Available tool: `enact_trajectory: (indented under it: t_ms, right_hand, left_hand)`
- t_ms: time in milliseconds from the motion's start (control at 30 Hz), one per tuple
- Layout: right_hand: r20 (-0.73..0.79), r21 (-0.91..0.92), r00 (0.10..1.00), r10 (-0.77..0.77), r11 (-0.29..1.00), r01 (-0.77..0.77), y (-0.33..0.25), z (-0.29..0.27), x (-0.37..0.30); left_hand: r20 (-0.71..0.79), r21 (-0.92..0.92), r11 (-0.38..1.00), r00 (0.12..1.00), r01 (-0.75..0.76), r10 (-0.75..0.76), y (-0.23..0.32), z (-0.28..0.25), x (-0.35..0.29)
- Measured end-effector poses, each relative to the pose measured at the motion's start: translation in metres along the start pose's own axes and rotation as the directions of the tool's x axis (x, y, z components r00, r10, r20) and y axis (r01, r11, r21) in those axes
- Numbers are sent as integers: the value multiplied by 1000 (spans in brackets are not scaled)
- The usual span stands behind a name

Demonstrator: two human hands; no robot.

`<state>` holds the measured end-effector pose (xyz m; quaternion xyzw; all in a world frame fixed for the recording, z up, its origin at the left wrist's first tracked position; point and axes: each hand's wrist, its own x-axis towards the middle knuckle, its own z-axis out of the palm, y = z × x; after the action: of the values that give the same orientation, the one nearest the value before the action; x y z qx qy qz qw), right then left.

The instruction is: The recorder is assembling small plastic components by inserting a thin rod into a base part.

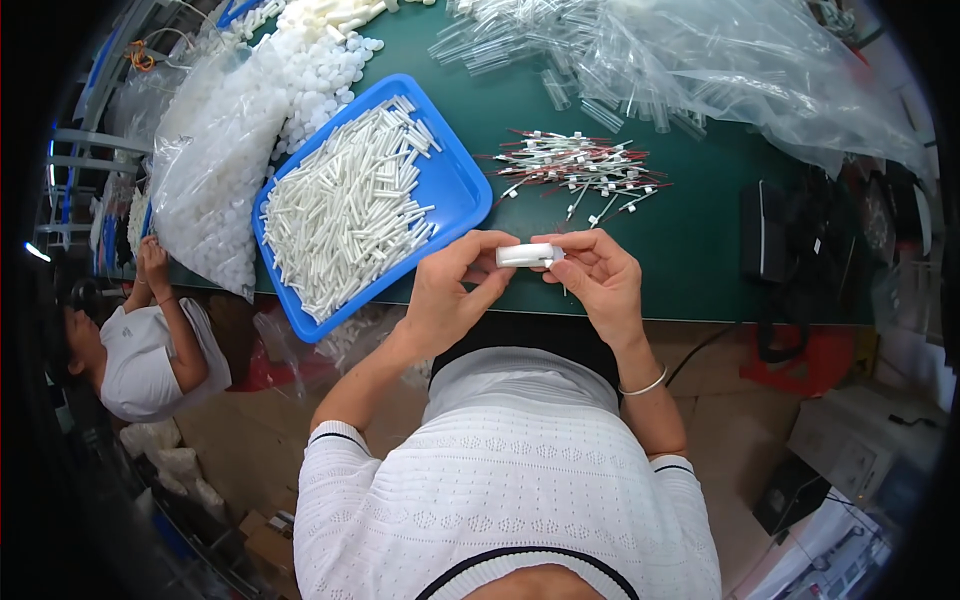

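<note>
- White cylinder (522, 256), one: held crosswise above the near edge of one green table (690, 270).
- Clear plastic bags, at least two: one at left (215, 170), one at far right (740, 70), near clear tubes (600, 115) too many to count.
- Blue tray (445, 185), one: left of centre, heaped with white tubes (340, 200), likewise past counting.
- Hands, two: left hand (458, 285) with thumb and forefinger nearly together on the cylinder's left end; right hand (607, 285) pinching its right end.
- Red-and-white wired pieces (590, 165), dozens: one heap beyond the hands, overlapping, exact number unclear.
</note>
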<state>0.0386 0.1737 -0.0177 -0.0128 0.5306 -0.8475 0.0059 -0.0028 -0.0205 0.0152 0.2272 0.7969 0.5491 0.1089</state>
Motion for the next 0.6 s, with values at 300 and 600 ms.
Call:
enact_trajectory:
  t_ms: [300,600]
  right_hand:
    - [54,-697,936,-348,658,285,-11,16,4]
    - [126,-916,826,-550,256,310,-37,-14,7]
  left_hand:
    - [-1,-494,852,980,174,-200,-14,19,11]
    - [219,278,885,922,-373,319,-2,-17,136]
